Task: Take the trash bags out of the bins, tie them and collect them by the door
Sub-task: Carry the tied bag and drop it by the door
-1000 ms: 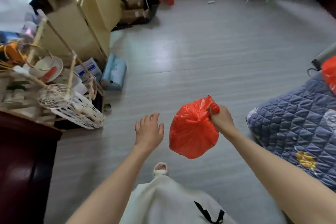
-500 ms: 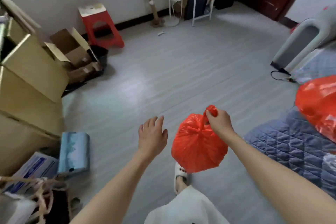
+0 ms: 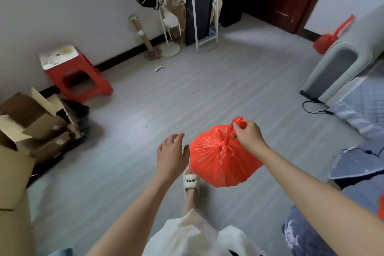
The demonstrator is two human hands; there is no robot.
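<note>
Red tied trash bag (image 3: pixel 220 164), right hand (image 3: pixel 248 135) gripping

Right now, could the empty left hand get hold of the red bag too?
Probably yes. The left hand hangs open right beside the red bag, which the right hand holds by its knotted top, and nothing lies between them.

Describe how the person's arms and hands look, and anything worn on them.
Both forearms are bare to the frame's edge: no sleeves, gloves, watch or rings visible on the left hand or right hand. Fingernails look short and unpainted.
</note>
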